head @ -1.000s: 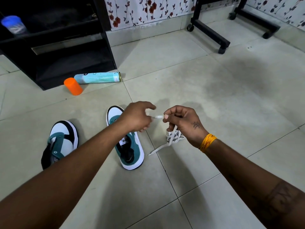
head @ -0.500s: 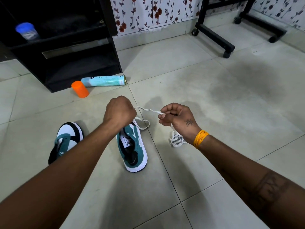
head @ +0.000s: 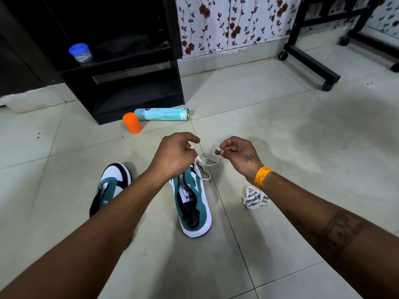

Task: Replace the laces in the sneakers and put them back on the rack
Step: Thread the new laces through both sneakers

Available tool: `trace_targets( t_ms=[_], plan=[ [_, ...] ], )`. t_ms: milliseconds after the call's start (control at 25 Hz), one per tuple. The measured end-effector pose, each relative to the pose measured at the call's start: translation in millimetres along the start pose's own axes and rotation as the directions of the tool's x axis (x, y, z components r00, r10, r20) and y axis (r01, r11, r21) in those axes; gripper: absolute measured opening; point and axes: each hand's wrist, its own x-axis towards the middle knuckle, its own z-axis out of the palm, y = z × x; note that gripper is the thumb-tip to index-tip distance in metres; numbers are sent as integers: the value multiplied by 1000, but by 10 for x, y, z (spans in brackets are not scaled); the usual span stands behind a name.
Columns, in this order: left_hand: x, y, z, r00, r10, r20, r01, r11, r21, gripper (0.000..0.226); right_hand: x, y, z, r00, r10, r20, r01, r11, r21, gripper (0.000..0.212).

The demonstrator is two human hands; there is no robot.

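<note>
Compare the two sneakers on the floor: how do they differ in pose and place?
The right sneaker stands upright between the forearms, a white lace draped over it. The left sneaker tips onto its side, partly hidden by the left forearm. Both are teal, white and black.

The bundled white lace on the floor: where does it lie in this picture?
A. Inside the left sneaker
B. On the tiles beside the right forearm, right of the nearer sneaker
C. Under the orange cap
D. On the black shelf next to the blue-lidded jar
B: the bundled lace lies loose on the floor tiles against the right forearm, to the right of the nearer sneaker and apart from it.
</note>
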Motion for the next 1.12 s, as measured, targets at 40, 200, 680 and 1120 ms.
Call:
trace_targets(
  t_ms=[40,200,680,1120],
  plan=[
    [-17,-33,16,1000,-7,20,8,1000,-20,45,10,66,-1,1000,9,-16,-10,995,-99,17],
    [-79,-113,86,997,46,64,-44,998,-41,45,-95,68,57,988,-153,2,137,875,-465,26],
    [-97,-364,227,992,106,74,-112,989,93,12,-422,-50,229,940,-299,163,340,860,-380,8],
    [-219,-441,178,1000,-17,-17,17,1000,2,11,-469,-24,452,900,-343,270,428,816,-389,15]
  ],
)
